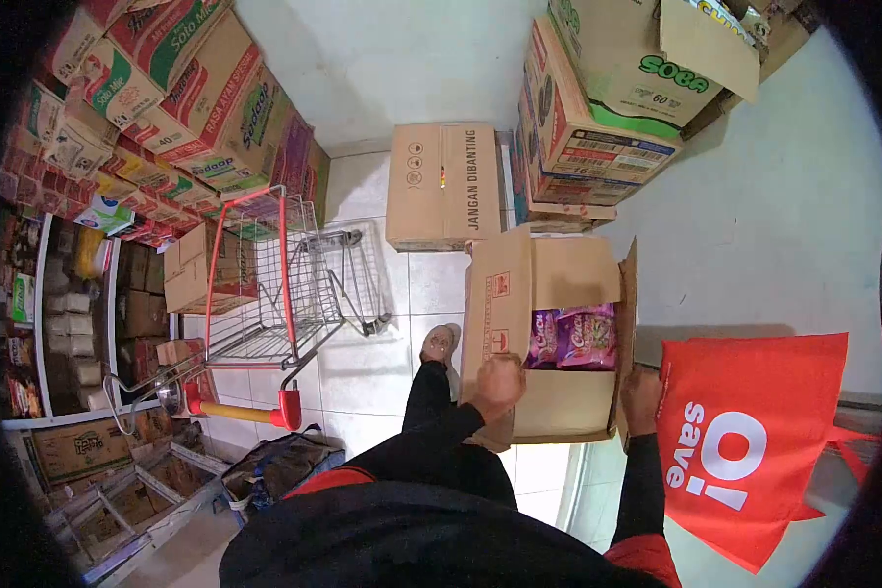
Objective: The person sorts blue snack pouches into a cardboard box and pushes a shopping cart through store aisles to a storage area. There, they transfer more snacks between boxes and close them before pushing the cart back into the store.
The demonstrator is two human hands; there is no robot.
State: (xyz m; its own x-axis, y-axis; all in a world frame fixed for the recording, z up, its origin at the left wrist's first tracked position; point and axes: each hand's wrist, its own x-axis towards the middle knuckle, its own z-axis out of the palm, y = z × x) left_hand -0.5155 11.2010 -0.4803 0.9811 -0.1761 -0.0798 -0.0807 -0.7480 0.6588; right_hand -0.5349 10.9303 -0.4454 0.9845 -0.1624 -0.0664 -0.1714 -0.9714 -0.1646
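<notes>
An open cardboard box stands in front of me with its flaps folded outward. Purple snack packs show inside it. At the box's left flap is my left hand, its fingers curled closed on the cardboard edge. On the opposite side, my right hand is at the right flap; its fingers are partly hidden, and their grip cannot be made out. A red bag with white lettering hangs just right of my right hand.
A shopping cart stands at the left, near stacked cartons and shelves. Straight ahead, a closed carton sits on the tiled floor. More cartons are piled against the wall at the upper right. A dark bag lies lower left.
</notes>
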